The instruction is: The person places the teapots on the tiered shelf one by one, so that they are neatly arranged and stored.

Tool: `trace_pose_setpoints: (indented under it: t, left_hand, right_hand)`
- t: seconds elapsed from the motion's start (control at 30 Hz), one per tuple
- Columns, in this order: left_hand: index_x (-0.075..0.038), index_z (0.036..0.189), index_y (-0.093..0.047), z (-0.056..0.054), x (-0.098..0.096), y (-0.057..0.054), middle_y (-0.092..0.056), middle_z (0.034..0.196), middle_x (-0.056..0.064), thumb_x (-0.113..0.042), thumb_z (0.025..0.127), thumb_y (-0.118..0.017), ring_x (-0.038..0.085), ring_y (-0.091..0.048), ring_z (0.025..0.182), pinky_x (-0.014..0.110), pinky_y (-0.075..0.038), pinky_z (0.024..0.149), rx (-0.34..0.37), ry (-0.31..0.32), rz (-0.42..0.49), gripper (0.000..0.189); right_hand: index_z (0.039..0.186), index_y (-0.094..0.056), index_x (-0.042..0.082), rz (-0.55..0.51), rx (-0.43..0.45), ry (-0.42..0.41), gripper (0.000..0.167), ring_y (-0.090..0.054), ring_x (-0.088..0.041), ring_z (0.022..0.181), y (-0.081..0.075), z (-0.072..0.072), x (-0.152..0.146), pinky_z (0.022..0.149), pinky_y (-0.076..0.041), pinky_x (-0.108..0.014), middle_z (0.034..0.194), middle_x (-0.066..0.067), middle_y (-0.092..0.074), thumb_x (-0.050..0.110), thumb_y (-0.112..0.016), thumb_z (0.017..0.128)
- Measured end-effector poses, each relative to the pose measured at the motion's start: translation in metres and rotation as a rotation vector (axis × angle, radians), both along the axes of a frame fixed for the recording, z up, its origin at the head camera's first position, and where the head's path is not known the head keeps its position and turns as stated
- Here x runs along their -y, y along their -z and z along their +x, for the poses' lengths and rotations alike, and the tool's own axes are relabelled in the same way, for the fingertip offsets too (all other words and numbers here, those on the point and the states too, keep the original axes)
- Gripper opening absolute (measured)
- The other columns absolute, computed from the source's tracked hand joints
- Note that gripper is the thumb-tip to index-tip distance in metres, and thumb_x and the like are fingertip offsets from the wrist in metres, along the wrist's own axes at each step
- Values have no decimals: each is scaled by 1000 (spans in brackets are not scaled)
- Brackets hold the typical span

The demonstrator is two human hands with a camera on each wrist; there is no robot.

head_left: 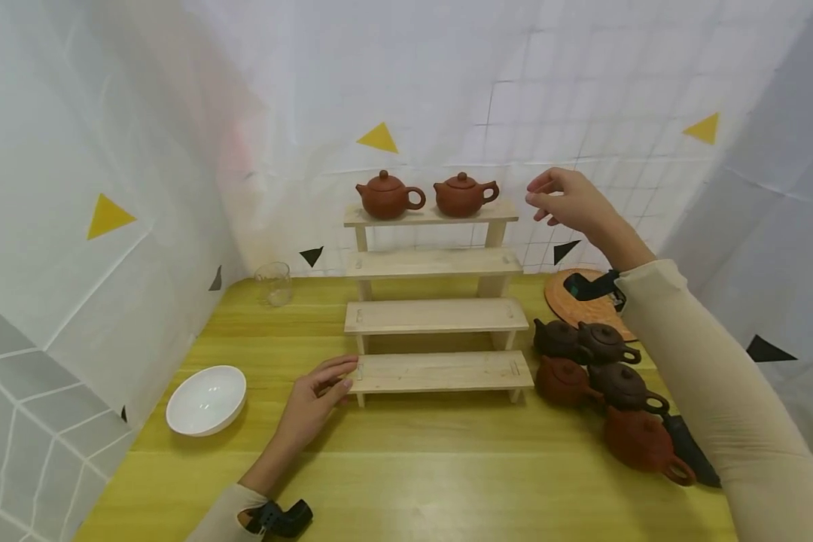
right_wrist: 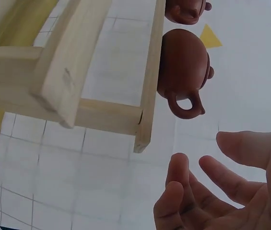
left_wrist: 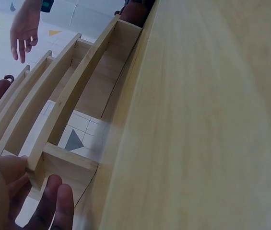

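A four-step wooden stand (head_left: 440,374) stands mid-table. My left hand (head_left: 315,403) holds the left end of its lowest step; in the left wrist view, fingers (left_wrist: 53,191) show on either side of the board's end. Two reddish-brown teapots, a left one (head_left: 383,199) and a right one (head_left: 462,197), sit side by side on the top step, handles to the right. My right hand (head_left: 569,203) hovers to the right of the right teapot, holding nothing, fingers loosely bent. The right wrist view shows a gap between the fingertips and that teapot's handle (right_wrist: 185,106).
Several dark brown teapots (head_left: 623,388) and two reddish ones, including the nearest (head_left: 640,440), cluster right of the stand. Behind them lies a round orange-brown mat (head_left: 562,297). A white bowl (head_left: 206,403) and a clear glass cup (head_left: 273,284) stand on the left side.
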State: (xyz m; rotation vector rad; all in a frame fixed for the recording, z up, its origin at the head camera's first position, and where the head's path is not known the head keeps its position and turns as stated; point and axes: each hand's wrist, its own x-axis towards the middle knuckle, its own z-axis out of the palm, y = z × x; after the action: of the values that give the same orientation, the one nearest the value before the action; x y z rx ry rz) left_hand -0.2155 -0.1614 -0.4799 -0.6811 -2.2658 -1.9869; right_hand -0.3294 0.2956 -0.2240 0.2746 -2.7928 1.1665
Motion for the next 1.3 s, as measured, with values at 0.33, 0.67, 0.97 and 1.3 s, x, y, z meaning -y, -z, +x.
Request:
trace_pose_setpoints:
  t: [0.33, 0.67, 0.97, 1.3]
  left_hand:
    - [-2, 133, -71, -1, -1, -1, -59, 144, 11, -11, 104, -67, 30, -65, 108, 43, -61, 80, 19, -10, -7, 31]
    - [-3, 133, -71, -2, -1, 0, -59, 144, 10, -11, 104, -67, 28, -65, 107, 42, -61, 80, 8, -11, -15, 31]
    - [-2, 134, -71, -1, 0, -1, -59, 144, 10, -11, 104, -67, 28, -66, 105, 42, -61, 79, 8, -15, -24, 31]
    - [-2, 134, -70, 0, 0, -2, -59, 145, 10, -11, 104, -67, 30, -66, 106, 42, -61, 80, 7, -11, -29, 32]
  right_hand:
    - [143, -49, -1, -48, -25, 32, 53, -65, -9, 87, 16, 24, -25, 73, -54, -22, 141, -23, -54, 38, -57, 108]
    - [136, -53, -1, -80, -47, 41, 41, -67, -13, 87, 26, 62, -34, 73, -55, -25, 129, -16, -65, 32, -54, 110]
    - [134, -56, -2, -75, -20, 32, 37, -67, -12, 85, 45, 86, -57, 70, -57, -27, 106, 17, -68, 26, -55, 110]
    - [132, -58, -4, -76, 12, 19, 36, -66, -16, 88, 72, 115, -82, 69, -57, -30, 108, 16, -70, 25, -56, 111]
